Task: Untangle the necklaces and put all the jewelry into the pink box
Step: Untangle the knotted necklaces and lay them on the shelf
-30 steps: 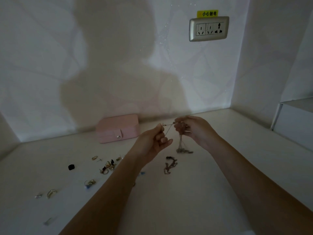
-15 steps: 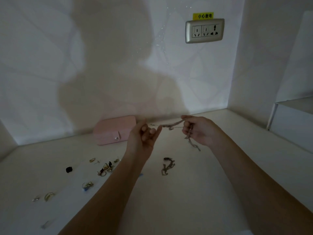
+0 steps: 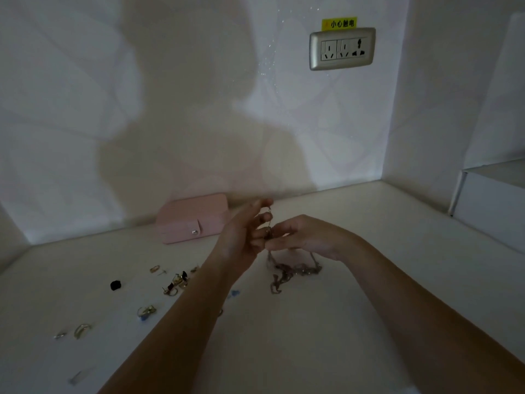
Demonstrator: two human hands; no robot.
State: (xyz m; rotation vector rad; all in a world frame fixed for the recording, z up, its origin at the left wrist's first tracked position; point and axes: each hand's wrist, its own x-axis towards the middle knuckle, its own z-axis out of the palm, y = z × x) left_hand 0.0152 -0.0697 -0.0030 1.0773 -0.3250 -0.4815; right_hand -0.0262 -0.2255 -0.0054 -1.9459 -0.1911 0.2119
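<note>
Both hands have drawn together since half a second ago: then they were apart with a strand pulled level between them, and now the left hand [image 3: 245, 233] and right hand [image 3: 308, 237] almost meet above the middle of the worktop [image 3: 383, 294]. The strand [image 3: 269, 223] now runs upright. The left fingers pinch it near its clasp at the top, and the right fingers pinch it lower down, where a small dark knot seems to sit. Below the right hand the rest of the necklaces [image 3: 295, 270] hang in loops and settle on the worktop in a loose heap, with one tail trailing toward the near side. That heap looks knotted, so the untangling is likely mid-way: the stretch has probably exposed the snag, and the hands have closed in to pick at it. The dim light keeps me from telling how many chains are in it. The pink box [image 3: 196, 218] lies at the far edge against the wall, left of the hands, shut with its snap fastened, so nothing can go in until it is opened. Rings and earrings [image 3: 176, 280] lie scattered on the left, with a black piece [image 3: 115, 285] beyond them, and more rings [image 3: 82, 329] nearer. All of these are still to be collected.
</note>
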